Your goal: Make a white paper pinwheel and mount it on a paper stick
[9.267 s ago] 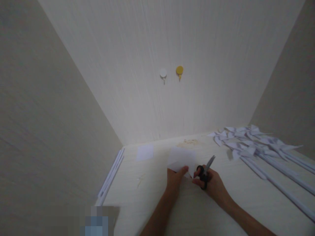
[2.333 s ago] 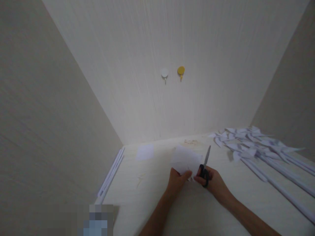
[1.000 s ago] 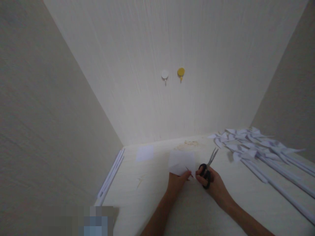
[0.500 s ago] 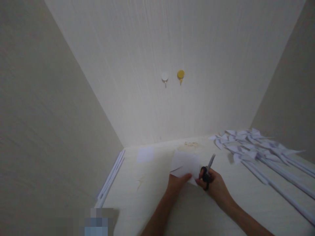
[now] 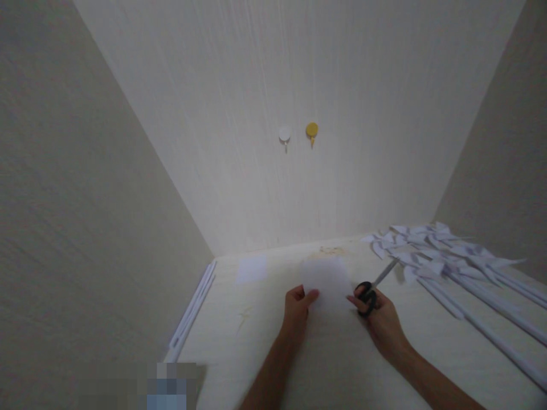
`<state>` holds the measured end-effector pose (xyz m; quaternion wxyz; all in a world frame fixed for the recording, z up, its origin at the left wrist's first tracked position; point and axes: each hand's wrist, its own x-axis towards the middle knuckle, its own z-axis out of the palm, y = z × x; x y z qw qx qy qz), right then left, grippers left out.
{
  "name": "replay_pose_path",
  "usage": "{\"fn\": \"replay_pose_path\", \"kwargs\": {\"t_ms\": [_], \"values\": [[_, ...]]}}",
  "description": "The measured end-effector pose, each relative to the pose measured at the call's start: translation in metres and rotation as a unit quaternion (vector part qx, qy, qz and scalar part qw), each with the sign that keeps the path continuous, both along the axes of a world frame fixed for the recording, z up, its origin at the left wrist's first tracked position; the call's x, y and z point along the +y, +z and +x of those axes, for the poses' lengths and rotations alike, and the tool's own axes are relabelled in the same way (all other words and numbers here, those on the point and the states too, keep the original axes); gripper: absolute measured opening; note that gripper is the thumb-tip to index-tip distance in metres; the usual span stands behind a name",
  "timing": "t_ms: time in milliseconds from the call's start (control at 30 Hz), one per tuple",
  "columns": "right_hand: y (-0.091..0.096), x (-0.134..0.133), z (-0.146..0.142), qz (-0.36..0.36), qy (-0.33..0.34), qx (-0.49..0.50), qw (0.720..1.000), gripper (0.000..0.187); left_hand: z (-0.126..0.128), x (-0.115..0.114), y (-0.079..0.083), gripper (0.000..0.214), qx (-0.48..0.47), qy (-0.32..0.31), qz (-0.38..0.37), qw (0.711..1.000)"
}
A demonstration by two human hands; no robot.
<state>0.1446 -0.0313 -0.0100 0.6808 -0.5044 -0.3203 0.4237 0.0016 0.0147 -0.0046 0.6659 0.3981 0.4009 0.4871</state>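
Note:
A small white paper square (image 5: 327, 279) hangs just above the pale wooden desk (image 5: 342, 364), held between both hands. My left hand (image 5: 296, 304) pinches its left lower edge with thumb and fingers. My right hand (image 5: 380, 313) grips black-handled scissors (image 5: 372, 287), the blades closed and pointing up to the right, and its fingertips touch the paper's right edge.
A heap of white paper pinwheels on long white sticks (image 5: 448, 259) covers the desk's right side. A spare white paper square (image 5: 252, 269) lies at the back left, near white sticks (image 5: 192, 310) along the left wall. Two hooks, white (image 5: 284, 135) and yellow (image 5: 311, 131), are on the back panel.
The scissors swung from beside the paper to point right, away from it. The paper turned flat toward me, and my left hand shifted to its left edge.

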Motion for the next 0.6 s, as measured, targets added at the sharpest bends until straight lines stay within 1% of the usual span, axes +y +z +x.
{"fn": "replay_pose_path", "kwargs": {"t_ms": [67,133,200,233,333,400,500,600], "values": [[-0.0005,0.0016,0.0024,0.013,-0.013,0.078,0.997,0.024,-0.0002,-0.0009,-0.0042,0.023,0.027,-0.031,0.039,0.998],[-0.0009,0.0025,0.0044,0.028,-0.009,0.129,0.991,0.023,-0.0002,-0.0018,-0.0061,0.021,0.065,-0.047,0.064,0.995],[-0.0009,0.0024,0.0053,0.042,0.004,0.149,0.988,0.021,0.0000,-0.0021,-0.0061,0.021,0.080,-0.035,0.067,0.994],[-0.0007,0.0020,0.0052,0.044,0.016,0.147,0.988,0.021,0.0002,-0.0020,-0.0058,0.022,0.074,-0.023,0.061,0.995],[0.0000,0.0007,0.0027,0.029,0.054,0.097,0.993,0.022,0.0006,-0.0007,-0.0057,0.024,0.043,0.012,0.043,0.998],[0.0008,-0.0001,0.0001,0.015,0.071,0.042,0.997,0.024,0.0010,-0.0003,-0.0067,0.024,0.056,0.025,0.043,0.997],[0.0022,-0.0014,-0.0027,0.007,0.067,-0.039,0.997,0.027,0.0023,-0.0018,-0.0082,0.023,0.081,0.010,0.064,0.995],[0.0029,-0.0030,-0.0031,0.009,0.053,-0.080,0.995,0.027,0.0043,-0.0060,-0.0063,0.024,0.077,-0.017,0.075,0.994]]}}
